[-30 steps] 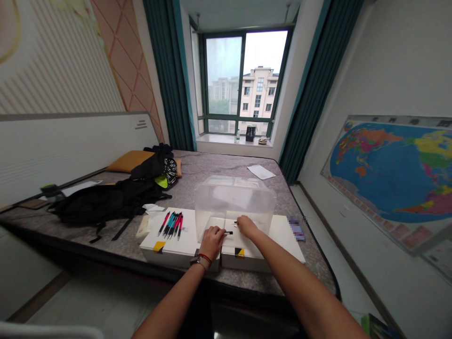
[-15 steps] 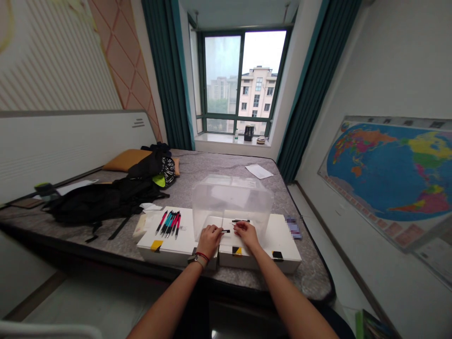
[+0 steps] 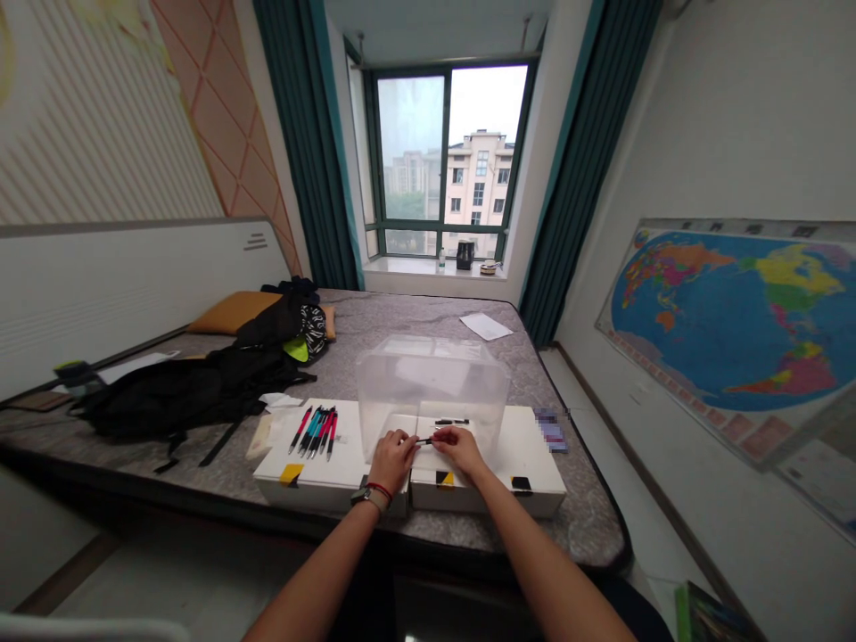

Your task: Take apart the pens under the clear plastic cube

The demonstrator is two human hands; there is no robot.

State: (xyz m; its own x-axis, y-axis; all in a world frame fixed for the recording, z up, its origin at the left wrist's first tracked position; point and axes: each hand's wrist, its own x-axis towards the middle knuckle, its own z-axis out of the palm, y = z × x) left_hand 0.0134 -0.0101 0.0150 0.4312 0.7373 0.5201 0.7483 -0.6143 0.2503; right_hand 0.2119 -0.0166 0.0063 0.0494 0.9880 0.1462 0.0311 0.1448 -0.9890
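Item held: a slim dark piece (image 3: 424, 441), probably a pen part, located between the fingertips of both hands. The left hand (image 3: 392, 458) pinches one end; the right hand (image 3: 460, 449) closes its fingertips narrowly about the other. How many fingers bear on it cannot be told at this size.

Handling, as judged: very light, stiff along its length, and likely smooth enough to roll or slip between dry fingertips. The material appears to be plastic; a sideways bend could crack a thin wall or joint, so force is best kept along its axis. Recommended hold: thumb and forefinger near each end, leaving the middle free.

Surroundings: a slim dark rod (image 3: 452, 422) lies just beyond the right fingertips. A translucent plastic bin (image 3: 434, 379) stands close beyond both hands; whether the rod lies within it is unclear. Below the grip are two white boxes, a left box (image 3: 321, 486) and a right box (image 3: 535, 464). Well to the left of the grip, coloured pens (image 3: 314, 432) lie grouped on the left box.
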